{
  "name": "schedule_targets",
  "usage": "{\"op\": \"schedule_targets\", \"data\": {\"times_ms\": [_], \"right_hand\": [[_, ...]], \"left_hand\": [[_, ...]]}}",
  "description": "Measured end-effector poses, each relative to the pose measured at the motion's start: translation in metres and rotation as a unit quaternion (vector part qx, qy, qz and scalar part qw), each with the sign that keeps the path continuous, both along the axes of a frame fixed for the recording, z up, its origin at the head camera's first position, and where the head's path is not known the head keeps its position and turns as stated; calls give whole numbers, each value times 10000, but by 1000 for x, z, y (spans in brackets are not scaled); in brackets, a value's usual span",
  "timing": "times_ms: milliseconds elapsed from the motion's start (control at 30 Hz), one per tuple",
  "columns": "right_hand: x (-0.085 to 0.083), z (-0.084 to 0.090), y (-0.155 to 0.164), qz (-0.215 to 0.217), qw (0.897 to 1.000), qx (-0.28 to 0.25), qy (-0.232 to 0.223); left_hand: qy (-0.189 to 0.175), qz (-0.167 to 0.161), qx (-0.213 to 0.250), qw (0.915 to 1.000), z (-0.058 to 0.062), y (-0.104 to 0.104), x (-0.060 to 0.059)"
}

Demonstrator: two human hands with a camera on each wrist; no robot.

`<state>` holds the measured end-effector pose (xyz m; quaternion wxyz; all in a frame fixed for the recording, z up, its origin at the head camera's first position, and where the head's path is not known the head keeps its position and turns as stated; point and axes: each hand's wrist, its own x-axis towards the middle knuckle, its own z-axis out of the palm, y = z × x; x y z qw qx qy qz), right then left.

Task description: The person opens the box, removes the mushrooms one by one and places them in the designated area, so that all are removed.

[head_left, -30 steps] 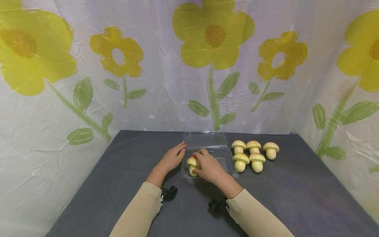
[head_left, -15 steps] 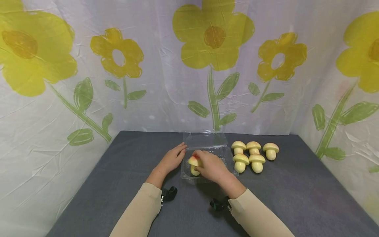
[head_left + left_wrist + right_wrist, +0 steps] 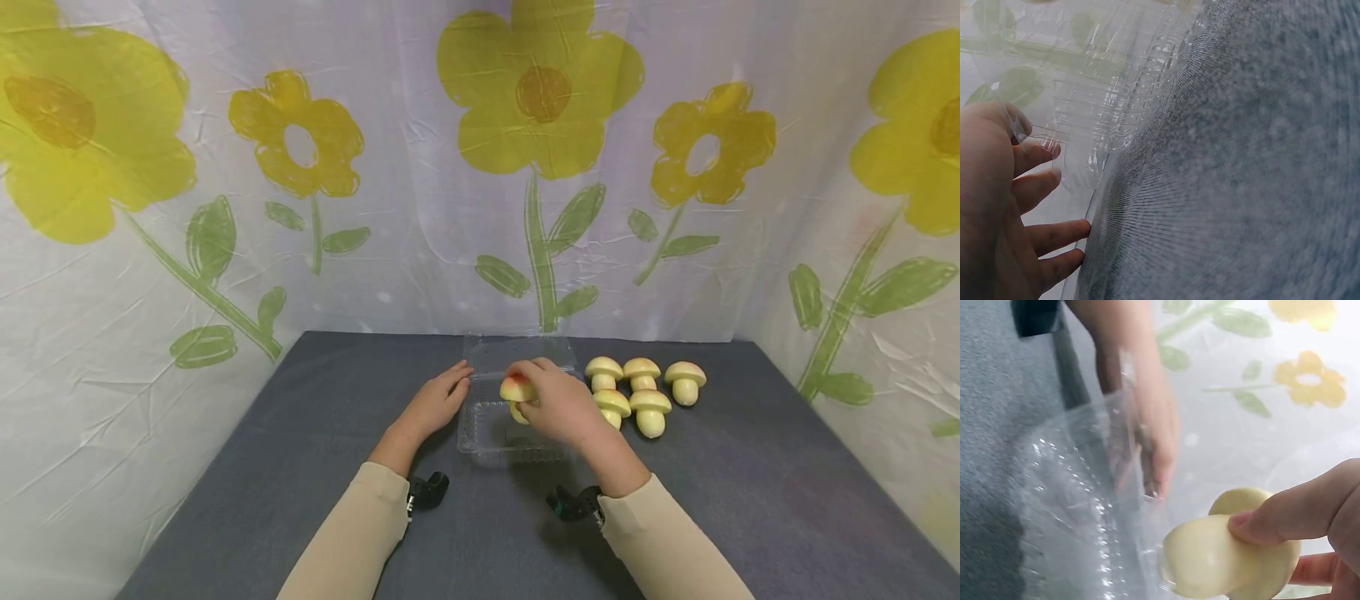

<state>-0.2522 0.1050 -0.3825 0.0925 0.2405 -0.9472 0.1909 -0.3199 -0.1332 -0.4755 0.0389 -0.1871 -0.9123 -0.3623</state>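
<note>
- Right hand [image 3: 561, 407]: fingers and thumb curl round a toy mushroom [image 3: 517, 393], holding it clear above the tray [image 3: 480, 440]; the right wrist view shows the thumb pressed on the bulging stem.
- Mushroom, appearance: pale yellow-cream, smooth and glossy, with a rounded cap and a thick, bulbous stem; a red blush marks the cap on the side facing the head camera. The cap sits uppermost and the stem points down behind the fingers.
- Mushroom, position: over the back half of the tray, just in front of the raised lid [image 3: 519, 354], between the two hands.
- Left hand [image 3: 437, 400]: fingers straight and relaxed, lying on the table [image 3: 300, 467] with the fingertips [image 3: 1054, 177] against the tray's left edge; it grips nothing.
- Tray: a clear plastic clamshell, ridged, lying open at the table's centre; its lid stands up at the back.
- Five more mushrooms [image 3: 645, 387]: same cream colour, standing upright in two rows just right of the tray; three at the back, two in front, the front-left one partly hidden by the right hand.
- Table: covered in grey cloth.
- Backdrop [image 3: 225, 167]: white sheet printed with yellow flowers and green leaves.
- Sleeves [image 3: 352, 542]: beige, on both forearms, with a black wrist mount at each cuff.
</note>
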Motion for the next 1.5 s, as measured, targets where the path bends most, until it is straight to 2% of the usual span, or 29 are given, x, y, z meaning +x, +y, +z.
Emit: {"op": "schedule_targets", "data": {"times_ms": [133,433,833,1167,1500], "right_hand": [[-1,6,8,-86,9999,-21,-57],[-4,20,30,-264,9974,-314,-597],[-7,32,63,-505,9939,-618,-755],[-7,39,85,-781,9914,-570,-883],[-6,46,104,-821,9889,-635,-1059]], "left_hand": [[0,-10,-49,10000,0,0,1],[29,-97,42,9999,3,0,3],[-6,-36,14,10000,4,0,3],[-106,-35,76,9999,3,0,4],[-102,-37,51,9999,4,0,4]]}}
